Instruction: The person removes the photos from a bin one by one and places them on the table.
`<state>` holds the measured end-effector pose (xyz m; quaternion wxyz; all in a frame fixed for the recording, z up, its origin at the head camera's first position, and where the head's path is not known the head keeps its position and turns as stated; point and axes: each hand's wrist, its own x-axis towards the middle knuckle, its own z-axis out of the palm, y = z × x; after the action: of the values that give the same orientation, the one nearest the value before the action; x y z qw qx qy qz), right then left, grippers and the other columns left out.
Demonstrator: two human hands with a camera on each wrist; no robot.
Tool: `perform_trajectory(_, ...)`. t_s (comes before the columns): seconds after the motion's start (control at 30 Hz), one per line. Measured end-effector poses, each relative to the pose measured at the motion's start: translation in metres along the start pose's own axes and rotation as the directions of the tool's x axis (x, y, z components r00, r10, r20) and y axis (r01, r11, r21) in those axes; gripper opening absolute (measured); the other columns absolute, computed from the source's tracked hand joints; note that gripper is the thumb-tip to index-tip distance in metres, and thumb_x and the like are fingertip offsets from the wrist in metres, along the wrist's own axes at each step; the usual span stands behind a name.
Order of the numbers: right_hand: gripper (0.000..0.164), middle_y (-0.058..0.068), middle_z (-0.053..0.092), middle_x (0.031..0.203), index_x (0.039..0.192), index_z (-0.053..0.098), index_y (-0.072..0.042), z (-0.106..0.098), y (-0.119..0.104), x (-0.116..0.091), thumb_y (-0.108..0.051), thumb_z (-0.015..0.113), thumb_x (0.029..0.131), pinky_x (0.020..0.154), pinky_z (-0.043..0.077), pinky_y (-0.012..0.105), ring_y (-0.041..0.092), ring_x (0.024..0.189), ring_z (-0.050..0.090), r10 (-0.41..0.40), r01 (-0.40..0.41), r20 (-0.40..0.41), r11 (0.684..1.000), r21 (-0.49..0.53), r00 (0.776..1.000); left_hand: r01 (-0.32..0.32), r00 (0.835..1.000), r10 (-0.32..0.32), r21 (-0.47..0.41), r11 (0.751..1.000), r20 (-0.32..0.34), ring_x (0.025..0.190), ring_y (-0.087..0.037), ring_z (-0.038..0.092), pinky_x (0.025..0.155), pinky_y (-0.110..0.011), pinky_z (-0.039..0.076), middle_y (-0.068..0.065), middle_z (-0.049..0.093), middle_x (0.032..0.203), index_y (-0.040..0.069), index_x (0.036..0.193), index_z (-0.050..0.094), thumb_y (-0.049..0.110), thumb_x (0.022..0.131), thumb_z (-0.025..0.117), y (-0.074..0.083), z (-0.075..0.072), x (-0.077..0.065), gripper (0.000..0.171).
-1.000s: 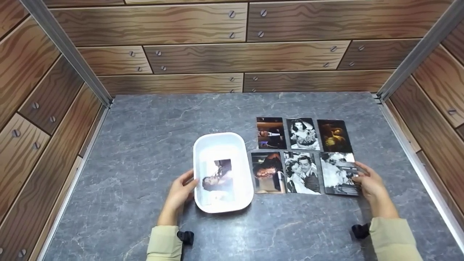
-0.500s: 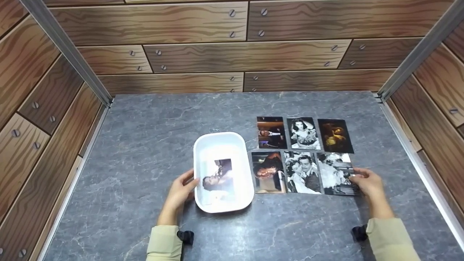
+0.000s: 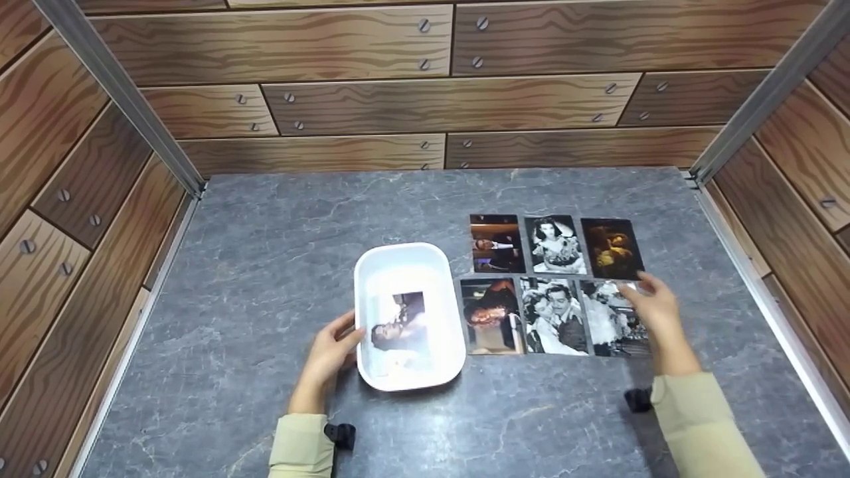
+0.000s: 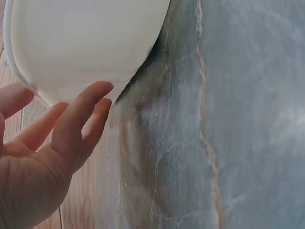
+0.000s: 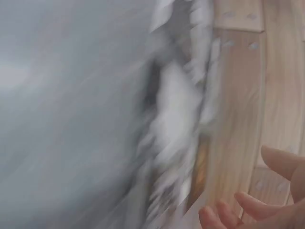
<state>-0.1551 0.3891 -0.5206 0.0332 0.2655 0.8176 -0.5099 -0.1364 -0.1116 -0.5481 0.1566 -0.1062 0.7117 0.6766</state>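
A white plastic box stands on the table with one photo card lying inside. At its left side my left hand holds the wall, thumb at the rim and fingers against the outside, as the left wrist view also shows. My right hand is over the right edge of a black-and-white photo card, partly hiding it. Its fingertips are near the lower corner of a dark photo card, and nothing is seen in its grasp. The right wrist view is blurred, with loosely bent fingers at its corner.
Right of the box lie two rows of photo cards: a red-toned card, a couple card, a stage-like card and a woman's portrait card. Wood-patterned walls enclose the grey table at back and sides.
The lower-right photo card slid slightly left toward its neighbour. My right hand then came off its right edge and moved up and left. My left hand and the box stayed put.
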Motion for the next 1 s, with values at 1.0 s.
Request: perform_trajectory(1.0,0.059,0.034,0.037,0.145,0.145,0.032,0.009,0.226,-0.112,-0.106,-0.005,0.057,0.094,0.11,0.039,0.048,0.042,0.129,0.046,-0.238,0.013,0.497,0.91,0.415,0.835,0.014,1.0,-0.014,0.0,1.0,-0.021,0.126,-0.04,0.051,0.081,-0.036,0.058,-0.027,0.042,0.146,-0.003,0.144,0.04,0.009,0.097,0.056,0.001,0.002,-0.001,0.051)
